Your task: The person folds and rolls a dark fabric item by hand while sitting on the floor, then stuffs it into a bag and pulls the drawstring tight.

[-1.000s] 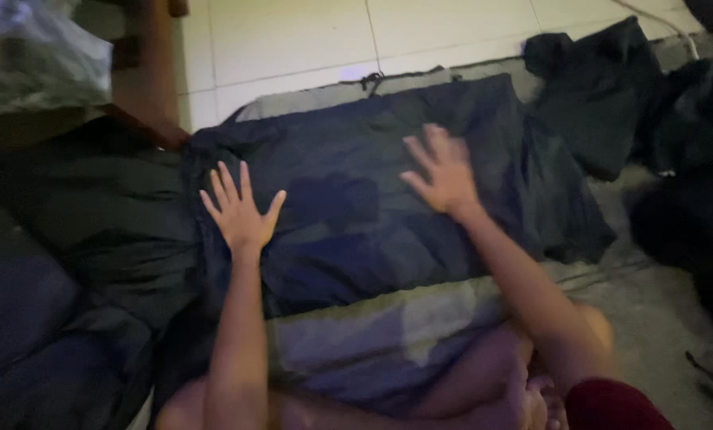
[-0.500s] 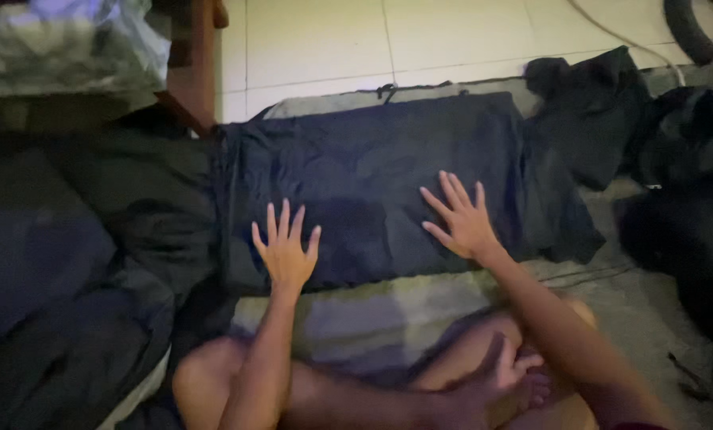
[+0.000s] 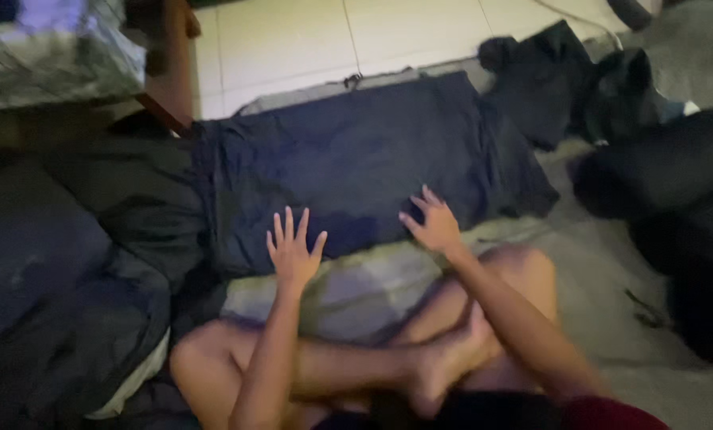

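- Dark navy cloth [image 3: 348, 159]: soft woven fabric, matt, lightly creased, lying under the bare left hand [image 3: 293, 251] and right hand [image 3: 432, 227].
- Grey mat [image 3: 356, 291]: dull cloth, slightly rough.
- Floor tiles [image 3: 293, 40]: pale, smooth, faintly glossy.
- Furniture leg [image 3: 173, 72]: reddish-brown wood, smooth.
- Black clothes [image 3: 548, 80]: matt, crumpled fabric.
- Plastic wrap [image 3: 54, 56]: shiny, crinkled.

A single camera sits on the person's head and looks steeply down and forward at the dark blue cloth [image 3: 348, 159] spread on the floor. It is close: the crossed legs [image 3: 356, 366] fill the frame's bottom edge just below that cloth, and white floor tiles [image 3: 293, 40] show beyond it.
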